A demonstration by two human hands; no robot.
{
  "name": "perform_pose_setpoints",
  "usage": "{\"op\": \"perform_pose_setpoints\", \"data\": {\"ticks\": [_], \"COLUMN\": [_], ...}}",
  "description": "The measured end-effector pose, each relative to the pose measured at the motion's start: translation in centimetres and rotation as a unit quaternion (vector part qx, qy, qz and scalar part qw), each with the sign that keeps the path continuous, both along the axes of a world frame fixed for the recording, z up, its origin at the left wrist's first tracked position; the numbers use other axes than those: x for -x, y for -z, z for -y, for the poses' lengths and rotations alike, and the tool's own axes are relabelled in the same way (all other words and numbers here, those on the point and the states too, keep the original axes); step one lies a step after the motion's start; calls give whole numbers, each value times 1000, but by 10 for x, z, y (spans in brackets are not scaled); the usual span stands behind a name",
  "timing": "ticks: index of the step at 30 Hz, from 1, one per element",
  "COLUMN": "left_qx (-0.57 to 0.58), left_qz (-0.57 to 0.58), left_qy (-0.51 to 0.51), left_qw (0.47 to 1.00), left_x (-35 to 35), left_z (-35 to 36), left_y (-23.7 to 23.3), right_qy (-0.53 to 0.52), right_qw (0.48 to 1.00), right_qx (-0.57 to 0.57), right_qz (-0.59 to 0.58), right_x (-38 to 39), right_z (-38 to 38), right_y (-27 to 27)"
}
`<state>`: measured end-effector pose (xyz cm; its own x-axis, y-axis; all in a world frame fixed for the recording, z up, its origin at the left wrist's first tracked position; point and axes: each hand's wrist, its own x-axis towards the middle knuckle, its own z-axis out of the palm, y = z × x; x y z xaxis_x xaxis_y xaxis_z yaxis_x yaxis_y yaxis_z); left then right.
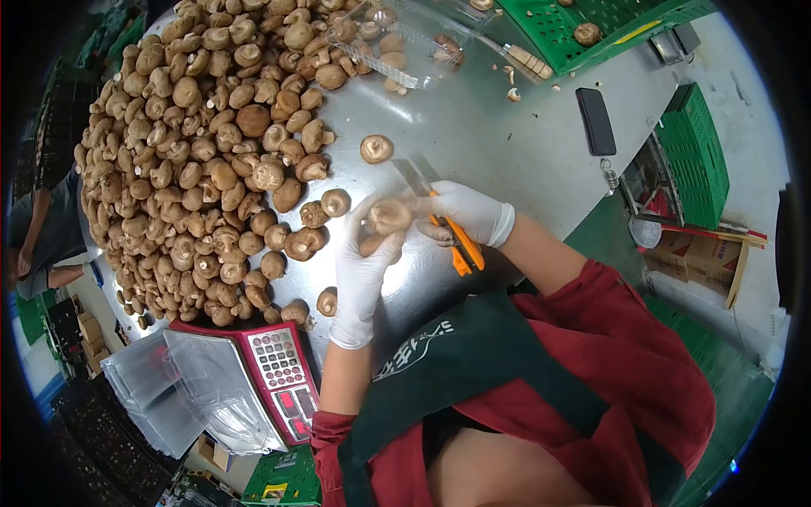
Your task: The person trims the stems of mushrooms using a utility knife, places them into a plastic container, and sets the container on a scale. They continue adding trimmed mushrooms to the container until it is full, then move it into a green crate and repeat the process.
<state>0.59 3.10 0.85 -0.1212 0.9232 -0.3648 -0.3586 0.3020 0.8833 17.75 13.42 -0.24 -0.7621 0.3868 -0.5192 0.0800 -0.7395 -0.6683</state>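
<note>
White gloves cover both hands. My left hand [361,275] is closed around a brown shiitake mushroom [390,216], its pale underside facing up. Another brown cap shows partly between the fingers below it. Close on the other side, my right hand [470,215] grips an orange utility knife [461,247], whose blade points away beyond the fingers. A loose mushroom [377,149] lies on the metal table [456,101] just past the blade. Left of my hands spreads a large heap of shiitake mushrooms [203,169], with a few strays at its edge.
A red scale [279,359] stands near my left forearm. Clear plastic trays [405,42] lie at the far side, beside a wooden-handled tool [528,61] and a green crate [574,42]. A phone [596,122] rests at the right edge. Another person's arm [35,224] shows far left.
</note>
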Motion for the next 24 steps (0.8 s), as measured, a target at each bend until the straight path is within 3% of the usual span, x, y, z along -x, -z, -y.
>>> {"op": "perform_pose_setpoints", "data": {"ticks": [2,3,4,5,6,10,13,16,19,24], "left_qx": [4,14,25,29,33,32,35,48,42,60], "left_qz": [4,29,54,70,86,114,66,89,31,49], "left_qy": [-9,-13,-17,-17,-18,3,7,49,139,32], "left_qw": [1000,999,998,997,996,993,997,994,989,997], "left_x": [2,3,4,5,7,13,11,19,22,16], "left_z": [0,2,3,5,7,15,17,22,36,41], "left_y": [0,-3,-4,-4,-4,-6,-13,-15,-7,-18], "right_qy": [-16,1,19,37,-30,-108,-161,-143,-30,-56], "right_qw": [983,935,848,727,714,648,642,649,646,718], "right_qx": [-134,-330,-513,-674,-679,-727,-719,-712,-653,-621], "right_qz": [125,131,132,127,170,200,213,226,394,309], "right_x": [4,5,5,5,4,10,10,8,-4,-15], "right_z": [2,4,7,10,13,20,20,18,-8,-2], "right_y": [-15,-11,-4,0,-16,-35,-40,-28,-3,-15]}}
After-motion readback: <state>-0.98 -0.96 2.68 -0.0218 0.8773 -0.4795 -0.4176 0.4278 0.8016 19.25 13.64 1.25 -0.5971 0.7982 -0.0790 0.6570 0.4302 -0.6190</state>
